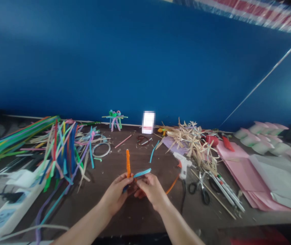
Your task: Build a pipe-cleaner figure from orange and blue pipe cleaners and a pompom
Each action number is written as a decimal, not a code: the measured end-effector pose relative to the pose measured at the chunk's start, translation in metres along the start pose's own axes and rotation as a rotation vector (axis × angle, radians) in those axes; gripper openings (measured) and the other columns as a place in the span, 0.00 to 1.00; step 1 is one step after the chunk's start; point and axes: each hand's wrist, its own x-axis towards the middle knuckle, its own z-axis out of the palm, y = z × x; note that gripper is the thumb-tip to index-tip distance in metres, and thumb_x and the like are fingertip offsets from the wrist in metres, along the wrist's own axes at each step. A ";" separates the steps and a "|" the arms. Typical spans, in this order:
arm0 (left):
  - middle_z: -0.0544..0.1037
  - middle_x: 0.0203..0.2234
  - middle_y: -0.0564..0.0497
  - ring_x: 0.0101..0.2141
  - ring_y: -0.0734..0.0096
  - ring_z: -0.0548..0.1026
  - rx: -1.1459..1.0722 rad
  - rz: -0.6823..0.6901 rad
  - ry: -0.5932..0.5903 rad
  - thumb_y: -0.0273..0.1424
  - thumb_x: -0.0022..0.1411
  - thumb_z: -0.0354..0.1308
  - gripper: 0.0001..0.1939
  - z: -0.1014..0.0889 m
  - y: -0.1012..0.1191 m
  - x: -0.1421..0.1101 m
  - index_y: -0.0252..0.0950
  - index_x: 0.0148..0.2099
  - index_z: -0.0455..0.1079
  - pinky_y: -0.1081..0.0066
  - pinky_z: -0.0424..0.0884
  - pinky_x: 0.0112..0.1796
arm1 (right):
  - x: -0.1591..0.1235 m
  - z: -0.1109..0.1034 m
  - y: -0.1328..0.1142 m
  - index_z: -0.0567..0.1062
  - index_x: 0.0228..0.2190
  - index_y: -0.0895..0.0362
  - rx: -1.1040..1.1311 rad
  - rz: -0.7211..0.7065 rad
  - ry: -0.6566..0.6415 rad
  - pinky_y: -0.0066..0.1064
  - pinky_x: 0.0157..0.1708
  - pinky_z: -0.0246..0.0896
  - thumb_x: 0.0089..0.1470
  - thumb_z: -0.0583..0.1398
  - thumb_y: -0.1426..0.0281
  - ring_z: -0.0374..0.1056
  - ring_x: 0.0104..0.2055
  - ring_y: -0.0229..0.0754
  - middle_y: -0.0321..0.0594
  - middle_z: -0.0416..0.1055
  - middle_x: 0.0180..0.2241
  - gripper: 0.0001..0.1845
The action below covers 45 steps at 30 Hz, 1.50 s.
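Observation:
Near the table's front, my left hand (pixel 118 192) is closed around the lower end of an orange pipe cleaner stick (pixel 128 163), which stands upright out of the fingers. Close beside it, my right hand (pixel 147 189) pinches a light blue pipe cleaner (pixel 142 173) that points right and slightly up. The fingertips of both hands almost meet, and where the two pieces join is hidden by them. A bit of darker blue shows under the left fingers. To the right of my right wrist lies an orange strip (pixel 173 184) on the table.
Pipe cleaners in many colours (pixel 61 149) and a white power strip (pixel 15 204) fill the left. A pipe cleaner figure (pixel 114 119) stands at the back. Rightward lie a white glue gun (pixel 183 165), scissors (pixel 200 187), dried straw pieces (pixel 192 139) and pink sheets (pixel 239 170).

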 end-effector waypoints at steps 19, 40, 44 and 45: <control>0.72 0.17 0.53 0.20 0.78 0.69 0.044 0.025 0.190 0.17 0.46 0.56 0.06 -0.006 0.019 0.016 0.31 0.26 0.68 0.74 0.69 0.26 | -0.053 -0.039 -0.005 0.72 0.33 0.59 -0.531 -0.018 -0.326 0.22 0.25 0.59 0.50 0.50 0.75 0.67 0.23 0.33 0.35 0.71 0.22 0.12; 0.66 0.16 0.57 0.19 0.79 0.62 0.453 0.155 0.087 0.27 0.41 0.59 0.07 0.006 0.015 0.003 0.31 0.27 0.67 0.76 0.58 0.23 | -0.040 -0.012 -0.011 0.67 0.35 0.58 -0.555 0.018 -0.180 0.17 0.11 0.48 0.50 0.52 0.69 0.55 0.11 0.27 0.29 0.65 0.16 0.09; 0.65 0.15 0.57 0.19 0.80 0.61 0.480 0.177 0.086 0.27 0.41 0.58 0.06 0.004 0.012 0.006 0.31 0.27 0.67 0.77 0.58 0.23 | -0.044 -0.006 -0.008 0.65 0.35 0.58 -0.483 0.035 -0.172 0.17 0.10 0.46 0.50 0.50 0.70 0.54 0.10 0.28 0.28 0.64 0.14 0.09; 0.66 0.15 0.57 0.19 0.80 0.61 0.479 0.181 0.086 0.26 0.41 0.58 0.06 0.003 0.011 0.006 0.31 0.26 0.67 0.77 0.58 0.23 | -0.044 -0.004 -0.007 0.65 0.35 0.58 -0.460 0.048 -0.173 0.17 0.10 0.46 0.50 0.50 0.70 0.54 0.10 0.28 0.28 0.64 0.14 0.09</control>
